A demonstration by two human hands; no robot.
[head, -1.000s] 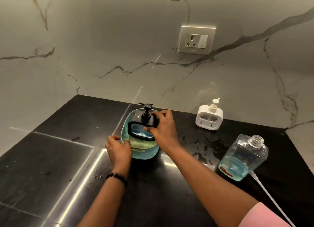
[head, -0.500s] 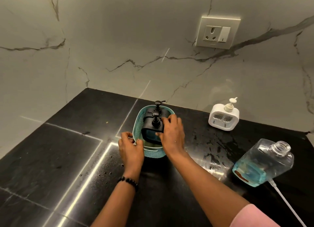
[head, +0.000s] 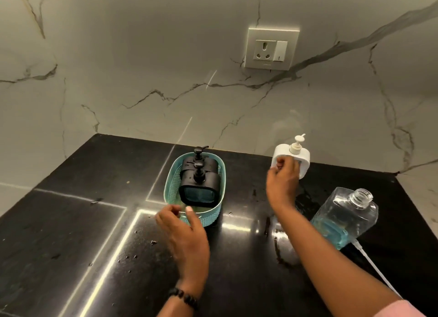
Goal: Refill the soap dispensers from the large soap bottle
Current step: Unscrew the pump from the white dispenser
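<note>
Right hand (head: 282,176) grips white dispenser (head: 304,160) right of the teal basket (head: 211,216); left hand (head: 183,233) loose-fingered, holding nothing, at its near rim.

Glossy blk stone counter (head: 71,233), marble wall (head: 118,67)

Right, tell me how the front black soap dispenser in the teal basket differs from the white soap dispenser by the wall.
The black square pump dispenser stands inside the teal perforated basket, untouched; the white square pump dispenser stands on the bare black countertop, gripped by the right hand. The black one's pump is black, the white one's cream. Both stand upright with pumps fitted.
</note>
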